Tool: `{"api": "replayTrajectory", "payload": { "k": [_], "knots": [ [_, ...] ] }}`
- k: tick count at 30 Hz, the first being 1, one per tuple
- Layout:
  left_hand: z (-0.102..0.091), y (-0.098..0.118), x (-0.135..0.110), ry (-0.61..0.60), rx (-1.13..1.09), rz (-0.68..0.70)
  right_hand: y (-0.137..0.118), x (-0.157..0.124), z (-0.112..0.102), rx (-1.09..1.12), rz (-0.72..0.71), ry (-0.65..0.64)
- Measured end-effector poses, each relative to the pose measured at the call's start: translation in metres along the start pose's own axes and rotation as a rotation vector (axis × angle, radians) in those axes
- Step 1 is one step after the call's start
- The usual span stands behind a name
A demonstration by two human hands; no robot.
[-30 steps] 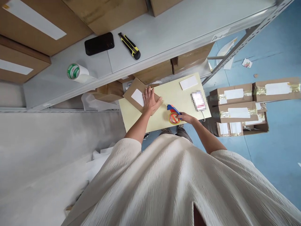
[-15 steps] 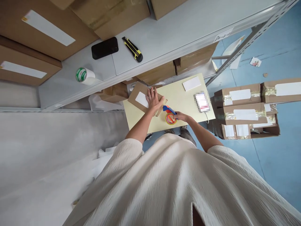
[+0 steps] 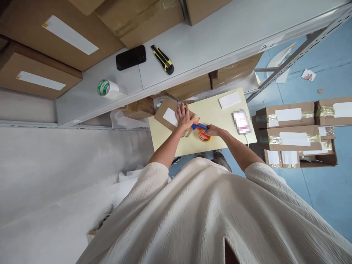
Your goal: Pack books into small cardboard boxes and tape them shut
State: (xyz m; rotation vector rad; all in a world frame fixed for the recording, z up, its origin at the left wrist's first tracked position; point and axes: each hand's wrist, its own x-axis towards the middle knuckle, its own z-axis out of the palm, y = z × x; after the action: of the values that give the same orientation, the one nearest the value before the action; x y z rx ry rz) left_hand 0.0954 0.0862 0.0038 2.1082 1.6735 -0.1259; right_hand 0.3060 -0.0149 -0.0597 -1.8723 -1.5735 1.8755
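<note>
A small cardboard box with a white label lies at an angle on the pale yellow table. My left hand rests flat on top of it, fingers stretched out. In my right hand is a blue and orange tape dispenser with a roll of tape in it; my fingers are wrapped round its handle. The dispenser's head is at the box's right end, close to my left thumb. Whether it touches the cardboard I cannot tell.
White paper and a blurred-out device with a cable lie on the table's right part. On the grey shelf above are a black phone, a yellow-black utility knife and a tape roll. Labelled boxes are stacked at right.
The tape dispenser in my right hand has tilted and come nearer the box's right end. My left hand stays on the box. The whole view has shifted slightly.
</note>
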Motion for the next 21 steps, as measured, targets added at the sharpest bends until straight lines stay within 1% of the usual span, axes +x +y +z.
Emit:
{"api": "replayTrajectory", "payload": {
  "k": [2,5,7,8,9,11,14,16,18,21],
  "knots": [
    [0.000,0.002,0.000,0.002,0.000,-0.006,-0.008,-0.004,0.001,-0.076,-0.001,0.013],
    [0.000,0.006,0.002,0.001,-0.009,-0.031,-0.023,-0.010,0.013,-0.232,-0.039,-0.049],
    [-0.001,0.006,0.003,-0.011,-0.020,-0.040,-0.027,-0.013,0.023,-0.251,-0.047,-0.105],
    [-0.002,0.006,0.004,-0.019,-0.027,-0.041,-0.026,-0.014,0.028,-0.246,-0.036,-0.100],
    [-0.003,0.005,0.004,-0.024,-0.035,-0.040,-0.021,-0.016,0.031,-0.241,-0.023,-0.101],
    [-0.003,0.004,0.006,-0.025,-0.053,-0.036,-0.006,-0.021,0.032,-0.210,0.022,-0.061],
    [-0.005,0.002,0.007,-0.031,-0.070,-0.041,0.025,-0.032,0.022,-0.063,0.066,0.030],
    [-0.006,0.002,0.007,-0.038,-0.079,-0.044,0.040,-0.042,0.014,0.062,0.078,0.089],
    [-0.008,0.002,0.006,-0.032,-0.094,-0.040,0.048,-0.053,0.007,0.171,0.093,0.149],
    [-0.011,0.005,0.001,-0.013,-0.124,-0.037,0.049,-0.071,0.003,0.292,0.116,0.242]
  ]
}}
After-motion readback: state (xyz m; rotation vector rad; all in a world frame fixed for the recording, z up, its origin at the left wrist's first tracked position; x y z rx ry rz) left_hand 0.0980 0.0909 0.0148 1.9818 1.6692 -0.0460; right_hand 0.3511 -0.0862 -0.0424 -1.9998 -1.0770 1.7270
